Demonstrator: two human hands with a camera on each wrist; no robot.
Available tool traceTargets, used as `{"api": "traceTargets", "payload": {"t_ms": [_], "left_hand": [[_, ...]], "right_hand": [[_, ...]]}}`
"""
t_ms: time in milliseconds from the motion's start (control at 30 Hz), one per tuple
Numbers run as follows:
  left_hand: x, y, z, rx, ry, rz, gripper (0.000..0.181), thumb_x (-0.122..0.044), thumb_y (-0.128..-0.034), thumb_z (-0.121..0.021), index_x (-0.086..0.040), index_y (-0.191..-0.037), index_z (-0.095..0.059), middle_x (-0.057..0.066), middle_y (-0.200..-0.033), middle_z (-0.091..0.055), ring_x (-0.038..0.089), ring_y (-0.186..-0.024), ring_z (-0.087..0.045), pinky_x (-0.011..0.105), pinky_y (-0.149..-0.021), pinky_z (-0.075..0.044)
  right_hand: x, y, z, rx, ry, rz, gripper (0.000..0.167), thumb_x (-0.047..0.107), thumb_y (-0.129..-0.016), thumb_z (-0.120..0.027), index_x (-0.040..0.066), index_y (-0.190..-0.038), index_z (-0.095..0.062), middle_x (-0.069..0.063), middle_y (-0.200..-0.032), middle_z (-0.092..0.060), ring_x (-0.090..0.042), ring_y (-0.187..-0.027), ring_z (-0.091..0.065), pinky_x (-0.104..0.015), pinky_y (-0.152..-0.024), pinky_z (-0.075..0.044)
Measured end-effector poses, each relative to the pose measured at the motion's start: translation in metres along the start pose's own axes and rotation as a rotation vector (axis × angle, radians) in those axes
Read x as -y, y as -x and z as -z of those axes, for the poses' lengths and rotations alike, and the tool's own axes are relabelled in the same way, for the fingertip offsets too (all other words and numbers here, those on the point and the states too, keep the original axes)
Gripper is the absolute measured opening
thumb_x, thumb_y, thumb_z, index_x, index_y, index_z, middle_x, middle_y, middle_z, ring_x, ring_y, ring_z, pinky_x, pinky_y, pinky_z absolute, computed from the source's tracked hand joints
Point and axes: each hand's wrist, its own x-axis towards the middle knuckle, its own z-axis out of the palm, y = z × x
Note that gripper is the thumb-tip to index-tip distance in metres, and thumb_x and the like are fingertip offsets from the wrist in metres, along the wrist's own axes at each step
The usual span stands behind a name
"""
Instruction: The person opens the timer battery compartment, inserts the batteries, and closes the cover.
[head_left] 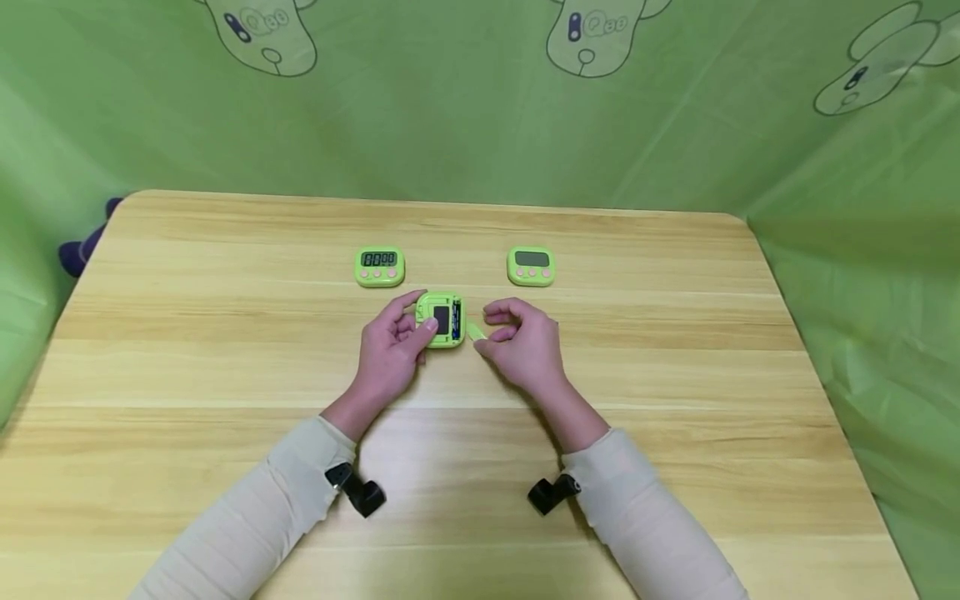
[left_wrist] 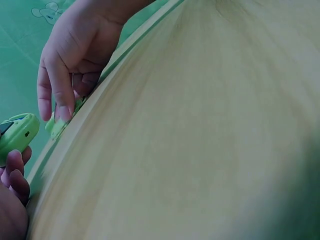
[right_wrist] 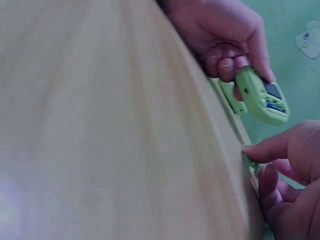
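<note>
My left hand [head_left: 390, 342] grips a green digital timer [head_left: 425, 335] with its back turned up, the thumb lying across it. Its battery slot is uncovered, and a dark blue battery [head_left: 456, 320] lies inside. Just to the right, my right hand [head_left: 527, 346] pinches a small green battery cover [head_left: 476, 332] between thumb and fingers, close to the timer's edge. In the right wrist view the timer [right_wrist: 257, 100] is tilted, its battery side partly visible. The left wrist view shows the right hand [left_wrist: 75, 55] reaching down, fingertips together.
Two more green timers lie face up farther back. The left timer [head_left: 379, 267] shows zeros; the right timer [head_left: 531, 267] has a blank screen. They rest on a wooden table [head_left: 660, 350], with a green curtain [head_left: 450, 125] behind. A purple object [head_left: 82, 246] pokes out past the table's left edge.
</note>
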Motion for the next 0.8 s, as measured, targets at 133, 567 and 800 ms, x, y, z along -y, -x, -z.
{"api": "traceTargets", "payload": {"t_ms": [133, 567, 800], "left_hand": [[-0.001, 0.000, 0.000, 0.000, 0.006, 0.008, 0.045, -0.004, -0.0959, -0.066, 0.002, -0.139, -0.054, 0.023, -0.066, -0.053, 0.030, -0.050, -0.050, 0.022, -0.046, -0.044], [-0.002, -0.001, 0.001, 0.009, 0.013, 0.018, 0.046, -0.003, -0.0951, -0.067, 0.002, -0.139, -0.054, 0.026, -0.066, -0.053, 0.029, -0.050, -0.050, 0.022, -0.047, -0.043], [-0.002, -0.001, 0.003, 0.003, 0.049, 0.024, 0.043, -0.002, -0.0958, -0.066, 0.000, -0.138, -0.055, 0.023, -0.067, -0.055, 0.023, -0.050, -0.051, 0.025, -0.049, -0.046]], "right_hand": [[0.000, -0.001, 0.002, 0.026, -0.097, -0.043, 0.028, -0.006, -0.076, -0.082, 0.001, -0.102, -0.073, -0.009, -0.088, -0.072, -0.017, -0.073, -0.064, -0.022, -0.065, -0.054], [-0.001, 0.003, -0.008, 0.020, -0.632, -0.022, 0.025, -0.016, -0.081, -0.072, -0.013, -0.103, -0.060, -0.010, -0.082, -0.067, -0.017, -0.069, -0.067, -0.031, -0.062, -0.059], [-0.001, 0.001, -0.015, -0.025, -0.559, 0.013, 0.026, -0.010, -0.081, -0.077, -0.013, -0.104, -0.065, -0.010, -0.084, -0.069, -0.012, -0.072, -0.064, -0.022, -0.066, -0.056]]}}
